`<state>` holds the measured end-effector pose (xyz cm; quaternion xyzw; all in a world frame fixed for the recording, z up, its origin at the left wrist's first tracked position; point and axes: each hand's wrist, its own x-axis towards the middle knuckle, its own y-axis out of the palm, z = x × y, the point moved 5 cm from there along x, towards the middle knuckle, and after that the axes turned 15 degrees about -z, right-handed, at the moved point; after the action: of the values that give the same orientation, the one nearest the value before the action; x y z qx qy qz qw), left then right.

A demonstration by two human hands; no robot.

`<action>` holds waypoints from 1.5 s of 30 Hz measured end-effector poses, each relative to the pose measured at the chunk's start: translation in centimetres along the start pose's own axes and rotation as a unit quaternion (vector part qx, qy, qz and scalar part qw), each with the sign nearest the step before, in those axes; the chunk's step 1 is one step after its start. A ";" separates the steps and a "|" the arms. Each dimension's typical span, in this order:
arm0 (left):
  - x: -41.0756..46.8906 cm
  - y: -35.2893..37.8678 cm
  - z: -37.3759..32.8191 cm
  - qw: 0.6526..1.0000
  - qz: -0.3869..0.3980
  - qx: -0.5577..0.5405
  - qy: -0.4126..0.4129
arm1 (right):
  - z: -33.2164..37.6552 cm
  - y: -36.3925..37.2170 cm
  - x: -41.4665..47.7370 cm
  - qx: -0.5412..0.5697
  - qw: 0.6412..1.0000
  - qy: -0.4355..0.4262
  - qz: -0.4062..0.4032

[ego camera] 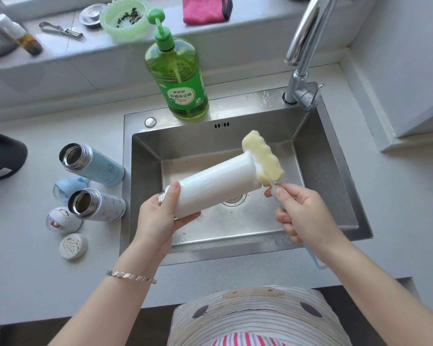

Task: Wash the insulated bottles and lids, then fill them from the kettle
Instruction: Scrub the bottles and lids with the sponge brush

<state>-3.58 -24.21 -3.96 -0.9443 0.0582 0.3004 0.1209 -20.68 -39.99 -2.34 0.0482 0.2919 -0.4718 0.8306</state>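
Head view: our left hand (158, 216) wraps the soapy white bottle (215, 181) near its neck. Our right hand (300, 216) pinches the sponge brush (263, 156) handle. Beyond both grips, wet steel likely slips.

Both my hands are over the sink (335, 196) now, w/ the white bottle (215, 186) lying across the middle of the basin between them. Basin floor under it is bare, room to dip down. Faucet (308, 41) arches overhead back right, so lifting that way is blocked. Soap bottle (179, 71) stands on the back rim, centre, in the way of a straight reach fwd. Left counter (23, 270) is crowded: blue bottle (93, 163) and patterned bottle (98, 204) stand just beside the sink edge, lids (73, 245) near them. Counter to the right is open, front strip too.
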 end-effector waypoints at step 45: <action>-0.3 0.5 -3.6 0.948 -0.109 0.175 0.243 | -4.6 3.0 1.0 0.183 0.973 0.133 0.042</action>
<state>-1.93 -25.60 -1.07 -0.9532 0.0343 0.0320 0.2986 -19.89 -37.42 -7.23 0.2742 0.3064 -0.4716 0.7801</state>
